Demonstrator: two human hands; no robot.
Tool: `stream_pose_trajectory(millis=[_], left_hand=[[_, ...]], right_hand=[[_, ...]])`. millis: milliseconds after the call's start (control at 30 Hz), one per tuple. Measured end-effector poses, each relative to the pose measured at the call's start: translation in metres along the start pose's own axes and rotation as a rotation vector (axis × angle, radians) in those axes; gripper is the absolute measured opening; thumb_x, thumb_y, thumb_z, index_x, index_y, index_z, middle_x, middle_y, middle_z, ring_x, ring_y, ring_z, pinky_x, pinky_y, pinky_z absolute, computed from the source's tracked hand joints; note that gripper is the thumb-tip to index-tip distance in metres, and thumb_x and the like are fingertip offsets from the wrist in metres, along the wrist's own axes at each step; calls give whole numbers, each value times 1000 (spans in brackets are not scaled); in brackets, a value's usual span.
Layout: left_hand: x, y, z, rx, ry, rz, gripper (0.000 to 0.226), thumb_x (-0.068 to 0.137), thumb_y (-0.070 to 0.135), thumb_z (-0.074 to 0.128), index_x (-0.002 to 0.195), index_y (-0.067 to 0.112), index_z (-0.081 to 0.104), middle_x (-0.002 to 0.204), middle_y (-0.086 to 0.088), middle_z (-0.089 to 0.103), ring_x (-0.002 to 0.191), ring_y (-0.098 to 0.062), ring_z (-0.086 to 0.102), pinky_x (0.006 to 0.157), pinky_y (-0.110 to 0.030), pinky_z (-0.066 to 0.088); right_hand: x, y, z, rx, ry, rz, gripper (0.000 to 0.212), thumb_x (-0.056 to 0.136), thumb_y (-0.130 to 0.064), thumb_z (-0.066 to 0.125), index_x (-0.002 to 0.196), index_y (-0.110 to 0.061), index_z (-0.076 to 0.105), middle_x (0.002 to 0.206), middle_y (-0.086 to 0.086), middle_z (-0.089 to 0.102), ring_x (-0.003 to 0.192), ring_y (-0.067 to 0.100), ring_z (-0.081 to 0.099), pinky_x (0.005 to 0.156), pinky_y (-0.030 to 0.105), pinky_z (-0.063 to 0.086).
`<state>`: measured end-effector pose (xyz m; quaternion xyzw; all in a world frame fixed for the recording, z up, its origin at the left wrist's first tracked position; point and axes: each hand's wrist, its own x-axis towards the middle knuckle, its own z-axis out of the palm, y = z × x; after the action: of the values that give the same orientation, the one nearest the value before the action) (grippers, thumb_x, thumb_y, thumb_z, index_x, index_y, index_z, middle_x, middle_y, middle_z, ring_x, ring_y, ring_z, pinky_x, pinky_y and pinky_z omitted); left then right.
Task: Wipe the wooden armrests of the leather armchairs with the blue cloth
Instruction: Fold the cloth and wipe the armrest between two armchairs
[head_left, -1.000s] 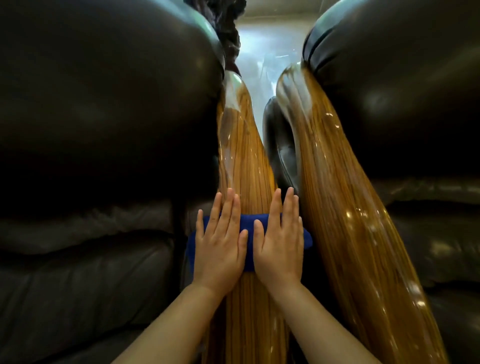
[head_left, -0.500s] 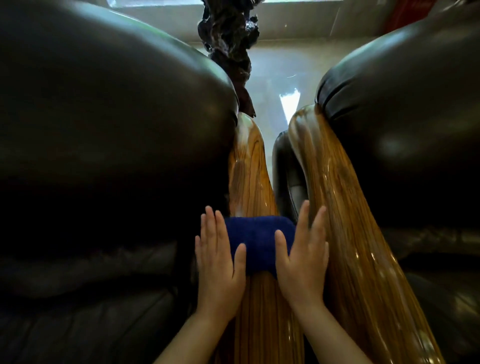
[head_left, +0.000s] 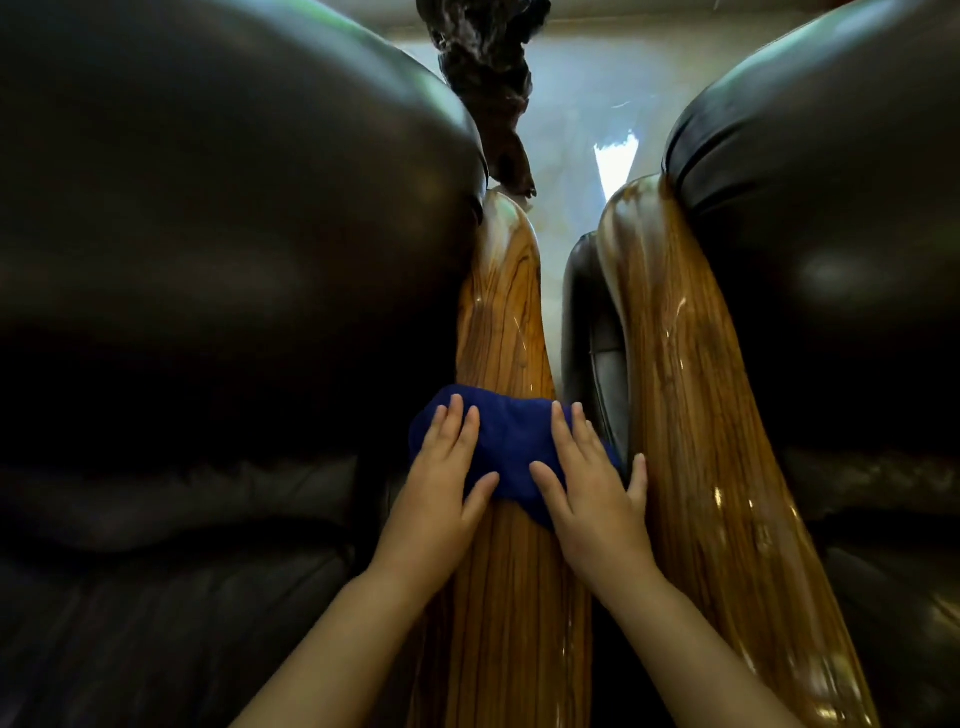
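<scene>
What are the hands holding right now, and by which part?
Nothing is gripped. Both the left hand and right hand press flat, fingers straight, on the two ends of the blue cloth draped over the left wooden armrest.

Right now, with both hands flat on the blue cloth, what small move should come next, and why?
Probably slide the blue cloth forward along the left wooden armrest. Left hand and right hand press it mid-length, and the stretch ahead lies uncovered.
</scene>
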<state>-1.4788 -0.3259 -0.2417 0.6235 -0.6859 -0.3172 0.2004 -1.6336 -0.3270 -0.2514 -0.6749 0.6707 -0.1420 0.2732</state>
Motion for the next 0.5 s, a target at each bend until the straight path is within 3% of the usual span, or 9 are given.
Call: stream_pose_trajectory(millis=[200,333,500], left_hand=[[15,-1,-24,9,-25,-3,60,91,20,50,141,26,17,154,8,11,136,2,5,112,-22,7],[23,-5,-28,110,-34,60,64,88,16,54,141,23,19,154,6,13,134,4,4,111,-19,5],[56,-3,-42,165,-140,119,67,87,12,55,142,19,17,155,3,9,136,1,-1,112,-19,2]], right_hand=[[7,-2,-15,48,-32,-19,62,93,-44,36,141,-39,-3,155,-9,0,141,9,9,111,42,-8],[1,-4,-17,155,-47,-79,62,92,-36,46,135,-41,2,145,-16,-2,141,8,6,113,31,4],[18,-9,-20,185,-51,-55,64,91,-35,48,142,-34,9,156,-4,8,141,13,11,112,31,16]])
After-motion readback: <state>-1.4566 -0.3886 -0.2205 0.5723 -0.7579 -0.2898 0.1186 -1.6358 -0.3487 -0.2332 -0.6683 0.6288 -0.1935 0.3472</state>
